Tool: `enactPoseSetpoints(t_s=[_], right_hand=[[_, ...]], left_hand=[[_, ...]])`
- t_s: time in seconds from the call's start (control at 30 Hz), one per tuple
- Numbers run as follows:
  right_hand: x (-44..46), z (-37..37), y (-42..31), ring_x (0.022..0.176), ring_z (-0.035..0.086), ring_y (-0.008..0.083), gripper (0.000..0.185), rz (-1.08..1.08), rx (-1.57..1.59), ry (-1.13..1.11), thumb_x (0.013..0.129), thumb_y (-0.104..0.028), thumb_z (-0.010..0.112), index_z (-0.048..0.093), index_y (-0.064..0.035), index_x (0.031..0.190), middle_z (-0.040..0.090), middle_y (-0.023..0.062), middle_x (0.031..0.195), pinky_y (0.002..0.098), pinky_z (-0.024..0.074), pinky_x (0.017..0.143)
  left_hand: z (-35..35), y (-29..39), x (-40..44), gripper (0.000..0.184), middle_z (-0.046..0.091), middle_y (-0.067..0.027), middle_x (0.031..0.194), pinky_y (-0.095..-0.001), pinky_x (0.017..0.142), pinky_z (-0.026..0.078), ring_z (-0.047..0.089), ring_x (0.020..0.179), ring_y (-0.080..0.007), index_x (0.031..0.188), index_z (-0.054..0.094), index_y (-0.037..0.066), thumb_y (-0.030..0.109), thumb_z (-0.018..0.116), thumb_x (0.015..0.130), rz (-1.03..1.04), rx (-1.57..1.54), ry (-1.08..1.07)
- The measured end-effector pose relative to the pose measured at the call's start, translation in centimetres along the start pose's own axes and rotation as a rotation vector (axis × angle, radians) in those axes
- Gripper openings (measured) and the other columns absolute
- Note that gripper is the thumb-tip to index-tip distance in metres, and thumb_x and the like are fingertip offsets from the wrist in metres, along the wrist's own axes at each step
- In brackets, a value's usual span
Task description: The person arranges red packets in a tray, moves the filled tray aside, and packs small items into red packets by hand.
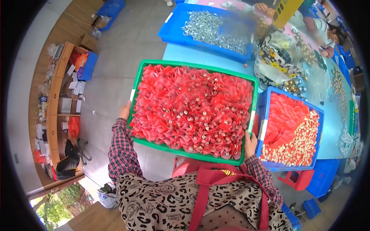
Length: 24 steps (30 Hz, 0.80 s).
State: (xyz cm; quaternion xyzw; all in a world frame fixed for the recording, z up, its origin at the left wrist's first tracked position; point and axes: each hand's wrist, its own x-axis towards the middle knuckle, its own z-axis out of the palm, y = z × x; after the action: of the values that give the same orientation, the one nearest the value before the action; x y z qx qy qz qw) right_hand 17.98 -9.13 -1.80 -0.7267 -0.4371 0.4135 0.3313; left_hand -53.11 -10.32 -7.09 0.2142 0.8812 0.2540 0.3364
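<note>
A green tray [200,156] is held level in front of my body, filled with rows of red ruffled fabric pieces [165,104] dotted with small pale gold bits. My left hand [125,110] grips its left rim, fingers partly hidden behind the edge. On the opposite side, my right hand [250,143] is closed around the right rim near the lower corner. Just right of that hand sits a blue tray [291,168] with flat red fabric pieces [283,115] and a heap of small red and gold bits [298,142].
A light blue table [185,54] bears a blue tray of silvery pieces [216,32] and a flower-patterned bag [277,57]. Red stools [300,179] stand below. Another person [320,32] is at the far right. Wooden shelves [56,111] line the left wall.
</note>
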Motion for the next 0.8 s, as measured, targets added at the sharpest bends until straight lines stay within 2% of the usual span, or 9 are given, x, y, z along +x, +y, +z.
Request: enactPoseSetpoints(t_s=[0.13,0.17,0.3,0.47,0.5,0.63,0.7,0.73,0.8], right_hand=[[-0.1,0.2,-1.0,0.065,0.051,0.0158,0.034,-0.025,-0.237,0.04,0.091,-0.03,0.063,0.062,0.0034,0.093,0.06,0.0089,0.076,0.0305,0.0427,0.059],[0.1,0.4,-1.6,0.065,0.051,0.0158,0.034,-0.039,-0.226,0.054,0.091,-0.03,0.063,0.062,0.0034,0.093,0.06,0.0089,0.076,0.0305,0.0427,0.059],[-0.1,-0.5,-4.1,0.064,0.057,0.0286,0.044,-0.046,-0.15,0.07,0.088,-0.036,0.064,0.062,0.0071,0.094,0.063,0.0171,0.074,0.0385,0.0475,0.063],[1.4,0.6,-1.4,0.063,0.057,0.0301,0.042,-0.209,-0.086,0.141,0.088,-0.035,0.064,0.062,0.0066,0.093,0.064,0.018,0.074,0.0401,0.0478,0.063],[1.5,0.8,-0.6,0.063,0.057,0.0301,0.042,-0.225,-0.083,0.148,0.088,-0.035,0.064,0.062,0.0066,0.093,0.064,0.018,0.074,0.0401,0.0478,0.063],[1.2,2.5,2.2,0.065,0.054,0.0188,0.035,-0.167,-0.013,0.104,0.089,-0.029,0.064,0.064,0.0046,0.098,0.062,0.0107,0.074,0.033,0.0461,0.061],[1.0,3.3,2.9,0.067,0.056,0.0189,0.035,-0.185,0.004,0.129,0.089,-0.029,0.064,0.064,0.0043,0.099,0.064,0.0115,0.077,0.0332,0.0471,0.063],[0.8,3.4,2.4,0.067,0.056,0.0189,0.035,-0.169,0.003,0.132,0.089,-0.029,0.064,0.064,0.0043,0.099,0.064,0.0115,0.077,0.0332,0.0471,0.063],[0.8,3.1,2.5,0.069,0.057,0.0198,0.035,-0.146,-0.018,0.109,0.089,-0.029,0.064,0.064,0.0047,0.098,0.065,0.0129,0.079,0.0337,0.0482,0.065]], left_hand=[[2.8,3.2,-3.8,0.082,0.068,-0.0193,0.079,-0.0388,0.076,0.048,0.062,0.078,-0.0327,0.09,0.07,-0.005,0.072,0.042,0.086,0.08,0.207,0.206],[2.5,3.8,-3.7,0.082,0.068,-0.0193,0.079,-0.0388,0.076,0.048,0.062,0.078,-0.0327,0.09,0.07,-0.005,0.072,0.042,0.086,0.099,0.196,0.211],[2.5,5.3,-4.5,0.087,0.068,-0.0225,0.084,-0.0433,0.075,0.047,0.062,0.08,-0.0372,0.088,0.069,-0.006,0.074,0.036,0.086,0.14,0.189,0.263],[2.0,6.5,-5.3,0.088,0.068,-0.0238,0.088,-0.0448,0.077,0.047,0.061,0.082,-0.0393,0.087,0.068,-0.007,0.074,0.035,0.086,0.173,0.179,0.315],[2.3,6.9,-5.6,0.088,0.068,-0.0238,0.088,-0.0448,0.077,0.047,0.061,0.082,-0.0393,0.087,0.068,-0.007,0.074,0.035,0.086,0.182,0.165,0.32],[2.2,8.4,-6.9,0.087,0.068,-0.0231,0.09,-0.0449,0.079,0.047,0.061,0.085,-0.0392,0.09,0.068,-0.008,0.073,0.038,0.085,0.128,-0.008,0.274],[2.9,6.0,-1.9,0.085,0.067,-0.0216,0.087,-0.0437,0.075,0.049,0.063,0.079,-0.0373,0.093,0.068,-0.009,0.072,0.042,0.085,0.168,0.159,0.394],[1.9,6.0,-0.8,0.085,0.067,-0.0216,0.087,-0.0437,0.075,0.049,0.063,0.079,-0.0373,0.093,0.068,-0.009,0.072,0.042,0.085,0.169,0.173,0.384],[2.6,4.7,0.9,0.087,0.067,-0.0225,0.087,-0.044,0.074,0.049,0.064,0.08,-0.0355,0.092,0.067,-0.01,0.073,0.043,0.084,0.158,0.034,0.333]])
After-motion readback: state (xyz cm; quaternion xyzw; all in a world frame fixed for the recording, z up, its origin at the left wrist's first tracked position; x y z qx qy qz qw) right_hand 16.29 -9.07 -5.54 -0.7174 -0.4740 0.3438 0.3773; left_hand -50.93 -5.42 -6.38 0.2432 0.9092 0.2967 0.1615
